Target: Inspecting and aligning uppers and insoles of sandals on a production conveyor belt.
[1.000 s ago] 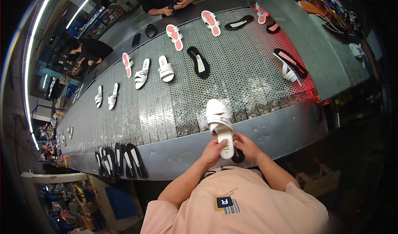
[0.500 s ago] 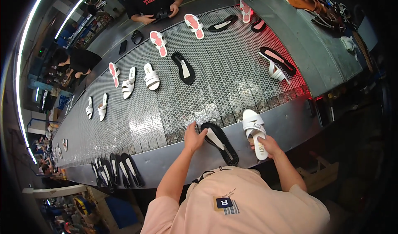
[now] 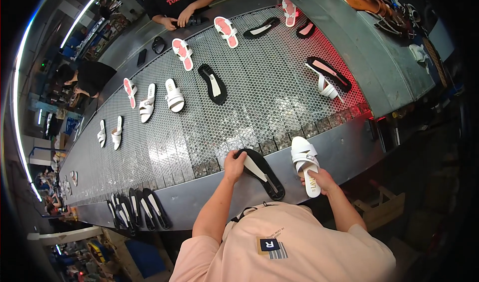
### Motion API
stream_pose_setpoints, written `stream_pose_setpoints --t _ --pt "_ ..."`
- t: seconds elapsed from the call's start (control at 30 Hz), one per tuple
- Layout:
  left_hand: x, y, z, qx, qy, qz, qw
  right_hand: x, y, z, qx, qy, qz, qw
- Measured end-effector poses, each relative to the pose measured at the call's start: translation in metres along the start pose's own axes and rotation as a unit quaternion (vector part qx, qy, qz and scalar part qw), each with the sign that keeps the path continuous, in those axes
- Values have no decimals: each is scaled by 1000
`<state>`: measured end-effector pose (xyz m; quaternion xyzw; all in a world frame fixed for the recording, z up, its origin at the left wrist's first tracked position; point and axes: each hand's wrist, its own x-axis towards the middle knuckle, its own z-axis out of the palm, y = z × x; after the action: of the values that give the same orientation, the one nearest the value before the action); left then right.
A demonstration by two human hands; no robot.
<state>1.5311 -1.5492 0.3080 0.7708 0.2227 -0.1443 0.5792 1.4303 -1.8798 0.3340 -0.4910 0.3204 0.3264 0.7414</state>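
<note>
My left hand (image 3: pixel 233 166) is closed on the upper end of a black shoe sole (image 3: pixel 260 172), thumb over its edge. The sole has a pale strip down its middle and lies slanted on the near metal ledge. To its right, my right hand (image 3: pixel 324 181) grips a white slide sandal (image 3: pixel 305 157) by the heel end. The sandal's crossed straps carry a buckle, and its toe points away from me. Fingers of the right hand under the sandal are partly hidden.
A mesh conveyor belt (image 3: pixel 259 87) carries white sandals (image 3: pixel 175 97) and black soles (image 3: pixel 213 85). Several black soles (image 3: pixel 157 209) lean together on the ledge at left. A metal housing (image 3: pixel 364 47) with red light stands at right. Across the belt, a person (image 3: pixel 182 2) handles a dark item.
My left hand has closed on the black sole's upper end. The white sandal has shifted slightly nearer to me. Footwear on the belt has moved a little left.
</note>
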Motion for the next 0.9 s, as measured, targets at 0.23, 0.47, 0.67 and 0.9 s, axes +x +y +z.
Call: stream_pose_setpoints --t 0.23,0.47,0.67,0.9 --pt "-7 8 11 -379 -56 -102 918 0 1 -6 48 2 -21 999" --pt "-7 7 15 -471 -102 -135 866 -3 -3 -8 11 33 -30 999" --pt "-11 13 21 -465 -144 -120 865 -8 -7 -6 -14 46 -37 998" --pt "-15 18 26 -479 -195 -89 851 -5 -1 12 -49 0 -69 996"
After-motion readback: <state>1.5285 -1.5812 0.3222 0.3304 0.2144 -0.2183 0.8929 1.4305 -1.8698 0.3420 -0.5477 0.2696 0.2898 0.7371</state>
